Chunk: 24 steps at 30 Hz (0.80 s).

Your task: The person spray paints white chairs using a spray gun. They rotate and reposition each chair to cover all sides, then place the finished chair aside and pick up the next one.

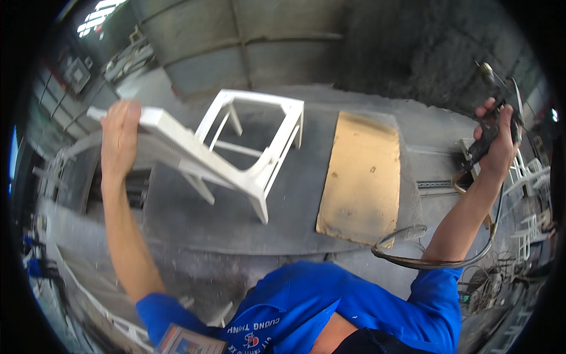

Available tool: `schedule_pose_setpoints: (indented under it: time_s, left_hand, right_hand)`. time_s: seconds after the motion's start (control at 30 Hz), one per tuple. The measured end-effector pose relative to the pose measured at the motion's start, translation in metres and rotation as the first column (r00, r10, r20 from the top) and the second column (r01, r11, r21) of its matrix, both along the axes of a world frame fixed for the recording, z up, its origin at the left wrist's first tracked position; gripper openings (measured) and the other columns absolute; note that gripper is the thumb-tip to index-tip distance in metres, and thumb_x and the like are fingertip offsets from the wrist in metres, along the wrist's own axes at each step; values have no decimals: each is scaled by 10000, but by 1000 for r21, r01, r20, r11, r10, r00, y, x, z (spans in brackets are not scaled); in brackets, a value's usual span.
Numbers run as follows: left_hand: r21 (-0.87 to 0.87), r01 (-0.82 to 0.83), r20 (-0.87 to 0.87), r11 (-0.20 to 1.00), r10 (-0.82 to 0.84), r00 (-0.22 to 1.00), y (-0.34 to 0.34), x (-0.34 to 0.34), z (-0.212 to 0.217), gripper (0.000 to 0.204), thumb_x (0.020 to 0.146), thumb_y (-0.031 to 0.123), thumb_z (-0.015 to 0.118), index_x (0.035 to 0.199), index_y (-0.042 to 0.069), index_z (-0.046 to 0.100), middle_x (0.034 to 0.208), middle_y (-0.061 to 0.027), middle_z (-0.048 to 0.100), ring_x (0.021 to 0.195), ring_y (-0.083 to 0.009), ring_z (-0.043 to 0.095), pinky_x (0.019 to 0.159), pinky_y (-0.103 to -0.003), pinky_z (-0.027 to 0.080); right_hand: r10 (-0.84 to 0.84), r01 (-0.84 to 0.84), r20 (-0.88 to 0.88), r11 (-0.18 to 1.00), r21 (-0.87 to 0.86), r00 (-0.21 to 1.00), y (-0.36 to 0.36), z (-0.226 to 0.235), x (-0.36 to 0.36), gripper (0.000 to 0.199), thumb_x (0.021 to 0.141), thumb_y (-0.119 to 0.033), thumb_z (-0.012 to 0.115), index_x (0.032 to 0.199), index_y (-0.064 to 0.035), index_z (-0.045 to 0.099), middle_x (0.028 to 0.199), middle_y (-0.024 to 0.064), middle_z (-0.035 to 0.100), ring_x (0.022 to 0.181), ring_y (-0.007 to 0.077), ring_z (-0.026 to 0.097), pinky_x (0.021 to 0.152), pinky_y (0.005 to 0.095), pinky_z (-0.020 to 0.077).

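A white wooden chair frame with an open seat stands on a dark flat platform, left of centre. My left hand is closed over the top end of its backrest, at the left. Out to the right, my right hand is wrapped round a dark spray gun, raised away from the chair with its nozzle up. From the gun a hose loops down past my right forearm.
A tan cardboard sheet with dark smudges lies on the platform, right of the chair. Grey panelled walls close off the far side. More white frames stand at the right edge. A metal floor rail shows beyond the cardboard.
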<state>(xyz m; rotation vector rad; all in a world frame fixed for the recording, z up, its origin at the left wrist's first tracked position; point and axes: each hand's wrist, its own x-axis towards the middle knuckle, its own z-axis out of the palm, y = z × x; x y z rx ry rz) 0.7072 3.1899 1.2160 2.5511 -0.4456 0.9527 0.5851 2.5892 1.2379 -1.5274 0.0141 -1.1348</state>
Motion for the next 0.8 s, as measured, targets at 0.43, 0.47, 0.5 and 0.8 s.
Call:
schedule_pose_setpoints:
  time_s: [0.43, 0.47, 0.5, 0.8]
  left_hand:
    - [-185, 12, 74, 983, 2, 997, -15, -3, -5, 459, 1074, 368, 439, 921, -42, 576, 901, -127, 571, 870, -259, 520, 852, -335, 410]
    - [-194, -3, 84, 981, 20, 996, -16, -3, -7, 465, 1074, 373, 434, 921, -39, 584, 888, -119, 574, 857, -248, 523, 836, -341, 416]
    - [-162, -15, 89, 987, 29, 996, -16, -3, -7, 468, 1075, 373, 430, 918, -39, 586, 886, -120, 573, 858, -249, 521, 837, -343, 415]
    - [-136, 8, 123, 991, 9, 992, -19, -11, -12, 459, 1074, 338, 390, 880, -36, 570, 883, -131, 570, 895, -288, 508, 851, -373, 393]
  right_hand:
    - [412, -414, -523, 902, 121, 746, 142, -208, 39, 557, 1009, -163, 654, 1540, -227, 500, 1285, 119, 688, 942, 172, 708, 661, 292, 615]
    - [321, -410, -554, 911, -42, 769, 156, -219, 49, 564, 997, -169, 671, 1532, -243, 508, 1318, 145, 673, 1055, 231, 681, 795, 344, 584]
    - [275, -412, -544, 899, -146, 793, 171, -230, 58, 572, 986, -176, 689, 1523, -260, 515, 1351, 171, 659, 1167, 290, 655, 928, 397, 553]
    - [96, -380, -593, 845, -376, 799, 269, -291, 136, 585, 955, -171, 710, 1495, -302, 529, 998, 201, 681, 895, 394, 698, 794, 459, 561]
